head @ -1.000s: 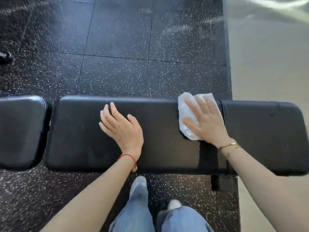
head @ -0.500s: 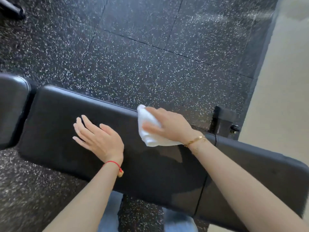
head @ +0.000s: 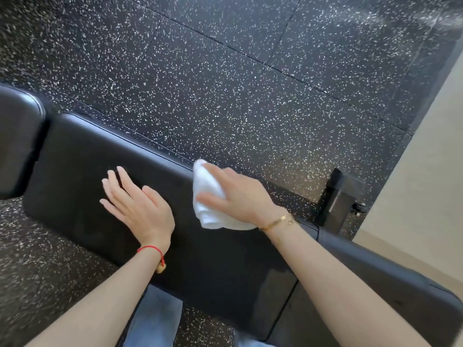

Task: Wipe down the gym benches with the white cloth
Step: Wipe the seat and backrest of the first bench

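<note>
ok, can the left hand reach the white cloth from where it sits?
Probably yes. The left hand lies flat and empty on the bench pad, with only bare pad between it and the white cloth. But the right hand presses on the cloth and covers much of it.

right hand (head: 240, 196) pressing white cloth (head: 209, 209) at the bench pad's (head: 82, 171) far edge | left hand (head: 136, 204) flat, fingers spread, beside it | speckled floor (head: 225, 83) beyond
</note>
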Demonstrator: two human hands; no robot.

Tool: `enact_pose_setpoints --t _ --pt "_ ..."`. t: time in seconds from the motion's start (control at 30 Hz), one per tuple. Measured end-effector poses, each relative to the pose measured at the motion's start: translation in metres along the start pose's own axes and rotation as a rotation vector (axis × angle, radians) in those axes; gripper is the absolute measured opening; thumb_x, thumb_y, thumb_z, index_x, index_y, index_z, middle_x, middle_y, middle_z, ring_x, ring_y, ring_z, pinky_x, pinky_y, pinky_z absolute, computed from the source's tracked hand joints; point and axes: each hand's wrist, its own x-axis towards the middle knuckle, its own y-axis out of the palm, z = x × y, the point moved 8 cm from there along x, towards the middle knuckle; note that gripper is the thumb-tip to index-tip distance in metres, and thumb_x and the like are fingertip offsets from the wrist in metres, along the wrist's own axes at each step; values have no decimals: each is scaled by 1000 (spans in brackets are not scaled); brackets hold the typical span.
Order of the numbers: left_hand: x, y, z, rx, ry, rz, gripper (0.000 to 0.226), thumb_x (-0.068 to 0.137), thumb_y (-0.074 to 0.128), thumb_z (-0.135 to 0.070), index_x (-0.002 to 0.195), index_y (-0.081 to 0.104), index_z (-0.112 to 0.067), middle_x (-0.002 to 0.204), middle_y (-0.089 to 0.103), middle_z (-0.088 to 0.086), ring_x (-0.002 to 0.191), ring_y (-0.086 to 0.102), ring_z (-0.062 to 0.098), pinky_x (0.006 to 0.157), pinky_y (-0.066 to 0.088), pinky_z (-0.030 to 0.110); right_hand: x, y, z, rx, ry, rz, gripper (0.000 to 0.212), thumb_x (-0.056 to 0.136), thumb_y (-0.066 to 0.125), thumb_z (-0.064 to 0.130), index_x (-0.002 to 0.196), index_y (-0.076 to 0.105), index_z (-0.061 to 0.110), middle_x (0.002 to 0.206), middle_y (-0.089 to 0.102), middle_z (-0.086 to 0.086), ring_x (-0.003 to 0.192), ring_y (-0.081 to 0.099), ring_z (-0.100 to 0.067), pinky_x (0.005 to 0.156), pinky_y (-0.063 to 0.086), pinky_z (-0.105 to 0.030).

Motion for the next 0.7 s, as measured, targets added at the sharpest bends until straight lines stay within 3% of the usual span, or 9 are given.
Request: enact_pose_setpoints --t 0.17,0.3,0.5,0.6,0.7 --pt "4 -5 3 -26 54 42 59 95 35 -22 152 24 -11 158 25 12 149 18 31 120 14 57 -51 -7 -37 -10 29 -17 63 91 43 69 147 20 51 122 53 6 103 58 -23 87 48 -43" --pt "24 -14 12 17 309 98 60 94 43 -30 149 29 -10 152 31 13 145 27 31 120 16 52 -69 -6 -54 8 101 18 61 90 42 68 146 20 53 121 54 10 105 57 -20 89 46 -42" --pt "60 -9 16 74 737 242 60 95 38 -30 149 32 -6 153 31 16 147 24 34 123 11 55 17 5 14 -51 68 -86 59 91 41 67 144 30 45 122 56 1 106 59 -28 80 43 -39" --pt "84 -13 29 88 834 277 60 95 39 -29 150 32 -7 154 32 16 146 26 35 123 12 55 73 14 71 -75 35 -95 61 93 43 66 145 32 37 123 57 -5 104 60 -34 82 46 -42" --pt "102 -15 40 116 891 302 59 95 38 -28 150 33 -7 154 32 16 146 28 35 122 14 56 74 11 75 -94 30 -113 61 91 41 68 144 33 38 120 57 -3 102 60 -32 82 48 -43"
